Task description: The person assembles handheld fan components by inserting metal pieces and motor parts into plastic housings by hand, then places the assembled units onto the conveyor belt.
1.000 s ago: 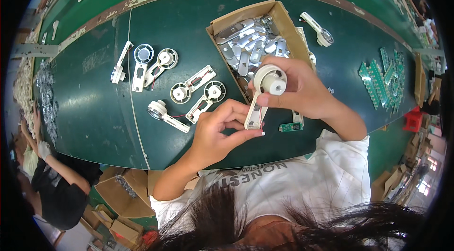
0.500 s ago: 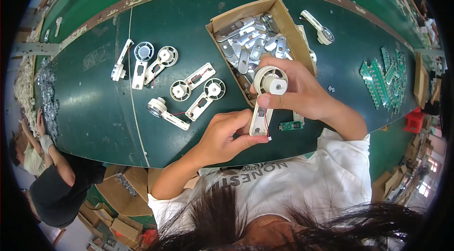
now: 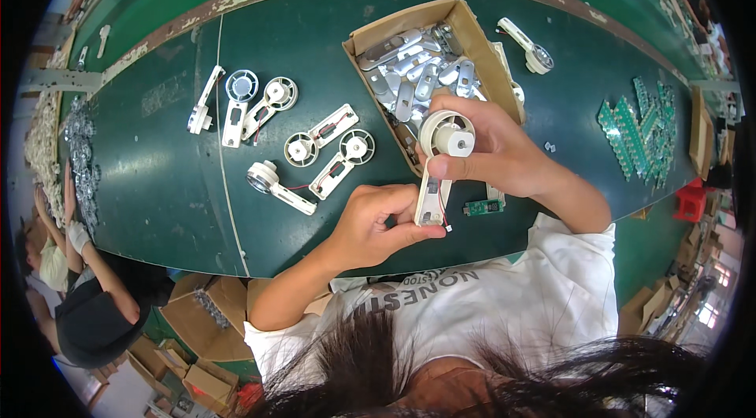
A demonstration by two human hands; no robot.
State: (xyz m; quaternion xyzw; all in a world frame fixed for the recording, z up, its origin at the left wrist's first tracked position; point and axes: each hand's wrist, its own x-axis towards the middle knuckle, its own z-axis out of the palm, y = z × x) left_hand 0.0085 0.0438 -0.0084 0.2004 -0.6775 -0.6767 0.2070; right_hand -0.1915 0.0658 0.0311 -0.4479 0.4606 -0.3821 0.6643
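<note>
A white handheld fan housing (image 3: 431,201) with a motor in its round head is upright between my two hands. My right hand (image 3: 504,152) is closed around the head, its thumb over the handle just below the motor. At the bottom end of the handle, my left hand (image 3: 372,223) pinches it between thumb and fingers. A thin red wire with a small white plug dangles beside that end. Right of the handle, on the table, lies a small green circuit board (image 3: 483,208), next to another white housing partly hidden by my right hand.
A cardboard box (image 3: 480,36) of silvery shell parts stands behind my hands. Several more fan housings (image 3: 358,148) lie to the left, and one (image 3: 526,44) at the back right. Green circuit board strips (image 3: 639,131) are piled far right. Another person's gloved hand (image 3: 77,237) is at the left edge.
My hands keep hold of the fan housing, with hardly any movement. At the left, the other person's arms and body have shifted.
</note>
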